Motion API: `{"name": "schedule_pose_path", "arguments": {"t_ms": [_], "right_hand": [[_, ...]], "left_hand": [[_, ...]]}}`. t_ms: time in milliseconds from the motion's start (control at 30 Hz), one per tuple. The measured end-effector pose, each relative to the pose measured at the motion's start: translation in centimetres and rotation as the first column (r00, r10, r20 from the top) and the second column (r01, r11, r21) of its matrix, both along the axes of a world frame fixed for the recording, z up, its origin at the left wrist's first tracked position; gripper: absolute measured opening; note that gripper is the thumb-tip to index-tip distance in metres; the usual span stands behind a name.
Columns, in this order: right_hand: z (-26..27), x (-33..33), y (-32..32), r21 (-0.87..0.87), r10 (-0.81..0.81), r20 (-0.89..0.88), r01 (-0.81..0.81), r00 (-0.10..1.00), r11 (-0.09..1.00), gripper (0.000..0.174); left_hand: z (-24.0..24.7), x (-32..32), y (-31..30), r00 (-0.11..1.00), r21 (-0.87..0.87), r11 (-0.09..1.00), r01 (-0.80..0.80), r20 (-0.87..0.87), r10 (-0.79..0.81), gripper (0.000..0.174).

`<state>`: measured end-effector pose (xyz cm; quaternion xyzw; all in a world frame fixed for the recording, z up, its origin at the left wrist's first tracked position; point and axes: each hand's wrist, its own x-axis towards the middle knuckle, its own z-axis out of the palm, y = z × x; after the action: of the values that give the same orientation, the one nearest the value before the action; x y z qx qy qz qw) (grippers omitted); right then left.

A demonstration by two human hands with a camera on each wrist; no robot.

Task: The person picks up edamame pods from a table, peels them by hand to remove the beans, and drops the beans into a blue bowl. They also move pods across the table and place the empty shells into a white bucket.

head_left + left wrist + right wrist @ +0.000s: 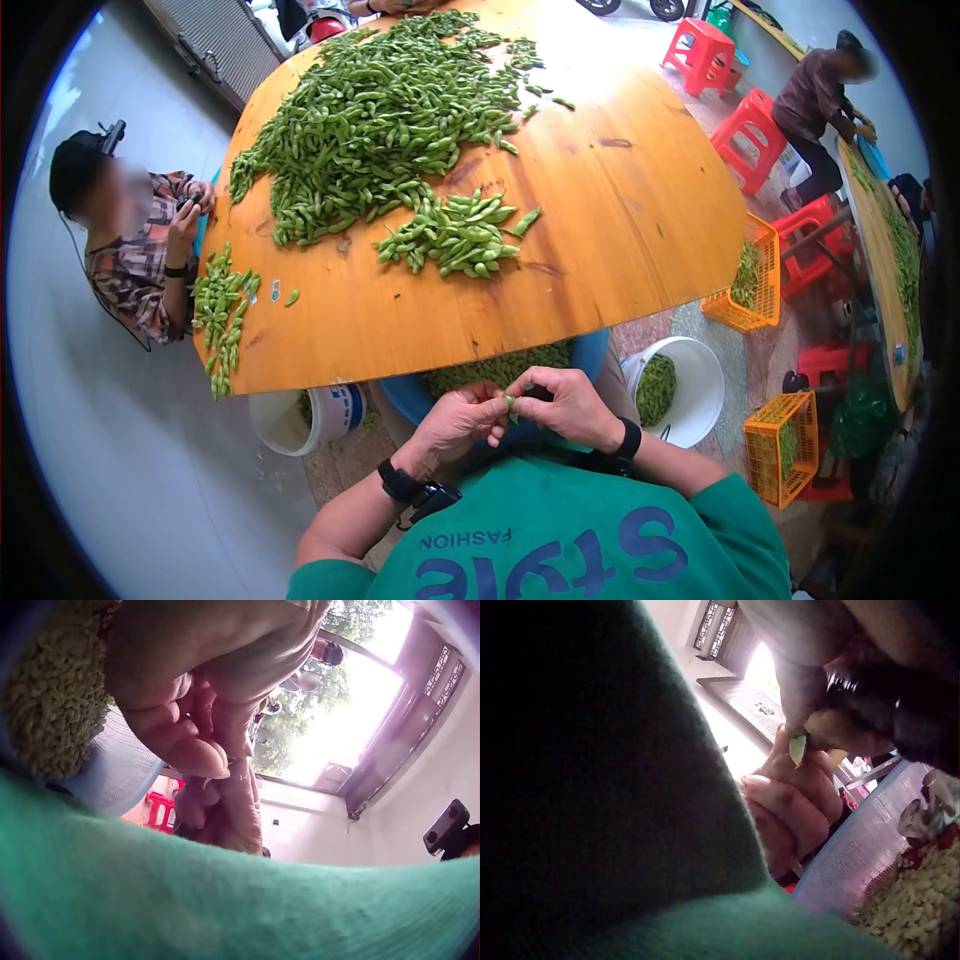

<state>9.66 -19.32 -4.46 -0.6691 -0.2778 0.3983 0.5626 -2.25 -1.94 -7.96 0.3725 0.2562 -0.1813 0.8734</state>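
Note:
Above the blue basin (594,355), close to the green shirt, my two hands meet at the fingertips. My left hand (462,420) pinches a green soybean pod (512,404) between thumb and fingers. The right hand (575,408) grips the same pod from the other side, its fingers curled; something dark and shiny covers one of its fingers (885,697). The right wrist view shows the pod's pale green end poking out between the fingertips. Loose shelled beans (911,900) fill the basin below, pale in both wrist views. In the left wrist view the fingers hide the pod.
On the wooden table (620,230) lie a large heap of pods (370,120) and a smaller pile (455,235). White buckets (700,380) stand on either side of the basin. Orange crates (780,450) and red stools (750,140) are at right. A person (140,230) sits at left.

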Motion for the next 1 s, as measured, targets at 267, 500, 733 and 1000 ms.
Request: {"name": "schedule_pose_path", "arguments": {"t_ms": [267, 500, 733, 1000], "right_hand": [[-1.5, 0.4, 0.2, -0.008, 0.022, 0.196, -0.02, 0.98, 1.0, 0.013], [-1.5, 0.8, 0.1, -0.181, 0.239, 0.074, -0.223, 0.968, 0.958, 0.015], [-1.7, 4.0, -6.7, -0.111, -0.045, 0.228, 0.072, 0.973, 0.991, 0.017], [-6.2, 6.7, -19.3, -0.683, 0.253, 0.632, 0.372, 0.732, 0.629, 0.031]], "left_hand": [[1.9, 0.4, -0.7, 0.993, 0.33, 0.944, 0.02, 0.105, -0.058, 0.027], [1.1, -0.1, -1.1, 0.966, 0.796, 0.603, 0.046, 0.119, -0.23, 0.016], [4.4, 0.3, 0.8, 0.814, 0.983, -0.011, -0.184, 0.146, -0.563, 0.019], [8.0, 7.7, 4.9, 0.863, 0.899, -0.122, -0.421, 0.355, -0.359, 0.041]]}}
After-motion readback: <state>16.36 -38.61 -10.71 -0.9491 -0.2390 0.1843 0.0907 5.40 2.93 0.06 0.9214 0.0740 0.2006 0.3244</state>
